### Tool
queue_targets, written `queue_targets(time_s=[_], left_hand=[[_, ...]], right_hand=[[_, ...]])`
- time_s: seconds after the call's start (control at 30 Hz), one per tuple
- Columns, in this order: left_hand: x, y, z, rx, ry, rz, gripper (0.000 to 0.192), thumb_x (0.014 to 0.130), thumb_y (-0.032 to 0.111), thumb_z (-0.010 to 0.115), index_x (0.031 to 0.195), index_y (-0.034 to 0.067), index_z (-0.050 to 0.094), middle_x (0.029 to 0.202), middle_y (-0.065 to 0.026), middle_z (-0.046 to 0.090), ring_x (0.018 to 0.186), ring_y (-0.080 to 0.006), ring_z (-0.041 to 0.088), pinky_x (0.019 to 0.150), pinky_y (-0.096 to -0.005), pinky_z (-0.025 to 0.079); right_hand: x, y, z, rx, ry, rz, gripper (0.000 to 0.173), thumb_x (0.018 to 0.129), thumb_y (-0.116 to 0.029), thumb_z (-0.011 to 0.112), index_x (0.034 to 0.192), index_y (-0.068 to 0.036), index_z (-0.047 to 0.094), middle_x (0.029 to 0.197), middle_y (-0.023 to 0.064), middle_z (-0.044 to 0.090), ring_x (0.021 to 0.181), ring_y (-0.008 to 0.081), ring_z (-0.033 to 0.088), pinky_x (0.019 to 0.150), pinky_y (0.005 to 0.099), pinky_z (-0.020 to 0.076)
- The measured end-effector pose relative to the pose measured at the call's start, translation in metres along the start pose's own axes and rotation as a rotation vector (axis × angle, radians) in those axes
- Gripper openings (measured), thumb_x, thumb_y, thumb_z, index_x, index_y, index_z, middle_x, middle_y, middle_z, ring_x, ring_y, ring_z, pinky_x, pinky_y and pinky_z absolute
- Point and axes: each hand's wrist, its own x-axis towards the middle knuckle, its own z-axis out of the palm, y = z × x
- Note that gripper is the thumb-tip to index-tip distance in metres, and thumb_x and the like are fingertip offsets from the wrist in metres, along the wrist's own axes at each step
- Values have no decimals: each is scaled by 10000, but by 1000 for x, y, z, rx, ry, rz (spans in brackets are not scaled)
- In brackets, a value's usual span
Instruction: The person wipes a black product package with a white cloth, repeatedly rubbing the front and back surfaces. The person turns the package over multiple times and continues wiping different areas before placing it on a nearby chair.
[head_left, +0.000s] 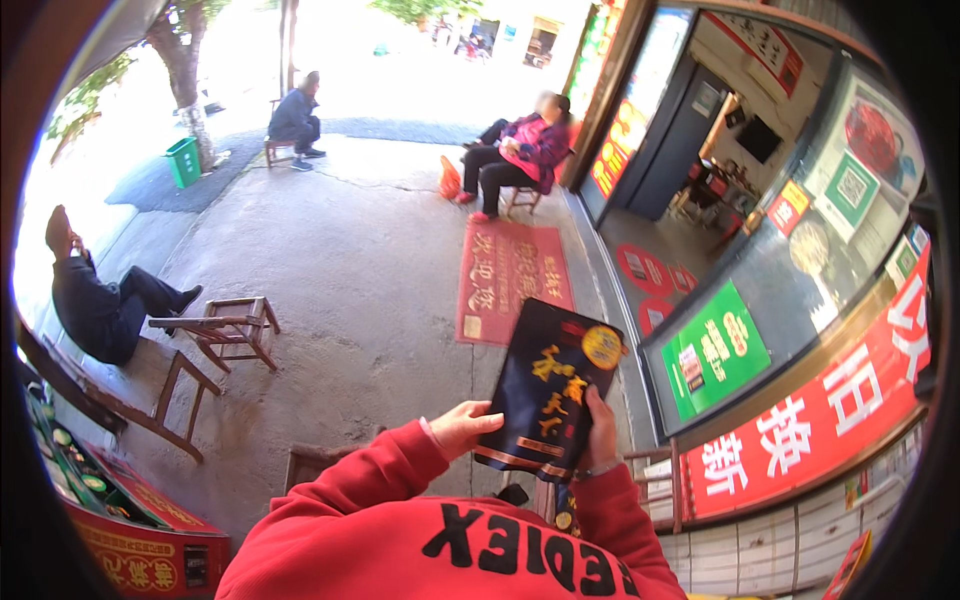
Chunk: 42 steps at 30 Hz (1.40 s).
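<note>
A flat black packet with gold lettering and a round yellow emblem is held up before me, over the edge of a red doormat. My left hand grips its left edge, the thumb lying on the front. At the packet's right edge, my right hand holds it with the thumb along the side. The fingers behind the packet are hidden. Below it, beside my right sleeve, part of another dark packet with gold print shows.
Seated people are at the left, far ahead and near the doorway. A wooden stool and a bench stand left. Red boxes sit lower left; a glass shopfront runs along the right.
</note>
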Motion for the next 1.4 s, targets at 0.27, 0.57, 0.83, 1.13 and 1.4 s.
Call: queue_targets(time_s=[0.27, 0.57, 0.83, 1.13, 1.4], left_hand=[[4, -11, 36, 37, 248, -47, 367, 929, 130, 652, 1259, 7, 548, 1144, -99, 673, 988, -239, 683, 851, -386, 572], [22, -42, 40, 187, 310, 304, 205, 952, 111, 627, 1136, 26, 661, 1035, -32, 688, 926, -138, 649, 793, -311, 557], [11, -49, 77, 182, 247, 323, 218, 944, 107, 646, 1140, 14, 671, 1031, -9, 693, 930, -100, 629, 822, -290, 532], [14, -56, 74, 228, 235, 446, 222, 957, 104, 620, 1159, 20, 657, 1026, -44, 701, 911, -131, 658, 797, -309, 562], [1, -28, 76, 128, 387, 470, 271, 987, 186, 581, 1214, 42, 618, 1056, -58, 694, 906, -160, 682, 761, -287, 575]], right_hand=[[14, 9, -43, 34, 11, -97, 339, 1009, -368, 512, 1123, -65, 612, 970, 65, 677, 638, 117, 624, 489, 294, 521], [-35, -12, 10, -1012, -36, -946, 574, 888, -61, 625, 1422, -45, 413, 1339, 201, 503, 1192, 311, 540, 989, 406, 443], [0, -12, 0, -1286, -60, -1083, 454, 886, 5, 573, 1329, -90, 551, 1326, 194, 516, 1247, 404, 466, 1040, 477, 383], [-19, -37, 33, -1136, -54, -1107, 436, 917, 85, 490, 1331, -44, 542, 1227, 142, 574, 1092, 224, 593, 909, 330, 486], [-15, -21, 2, -698, -78, -654, 445, 940, 85, 423, 1346, -56, 537, 1162, 122, 590, 1048, 178, 592, 864, 284, 490]])
